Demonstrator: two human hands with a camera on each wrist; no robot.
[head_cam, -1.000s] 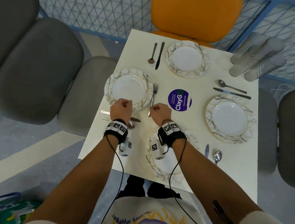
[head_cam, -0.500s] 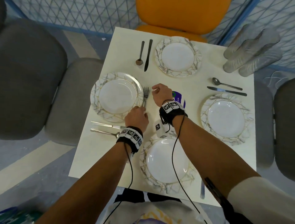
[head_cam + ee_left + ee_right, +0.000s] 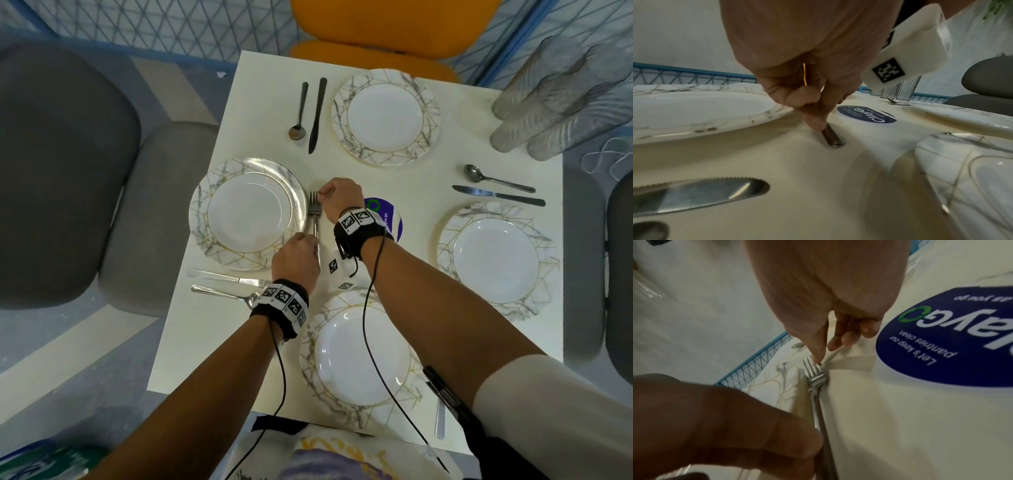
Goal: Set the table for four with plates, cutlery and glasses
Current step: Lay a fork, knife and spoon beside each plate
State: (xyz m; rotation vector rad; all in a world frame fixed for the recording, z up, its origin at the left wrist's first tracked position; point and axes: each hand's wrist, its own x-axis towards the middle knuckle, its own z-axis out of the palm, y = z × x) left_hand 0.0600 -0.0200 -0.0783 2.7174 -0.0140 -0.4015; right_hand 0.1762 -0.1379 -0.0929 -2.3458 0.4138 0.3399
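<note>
Nearest to the person, the left hand [image 3: 297, 260] is bearing down on the handle end of a fork [image 3: 315, 226], fingers curled, a fingertip pinning the handle flat to the table [image 3: 428, 185]; I cannot tell whether the thumb is wrapping it. That is probably anchoring the fork so it pivots instead of sliding. Just behind this hand a knife [image 3: 226, 277] and a spoon [image 3: 222, 294] are lying side by side, already laid.

Just beyond the left hand, the right hand [image 3: 340, 200] is working the tine end, a finger [image 3: 817, 352] touching the tines from the side while the other fingers are curling loosely, gripping nothing. It seems to be nudging the fork parallel to the plate [image 3: 248, 214] sitting just left of both hands.

Further off, to the right hand's far right, the glasses [image 3: 561, 99] are standing clustered at the table corner, probably awaiting distribution.
</note>
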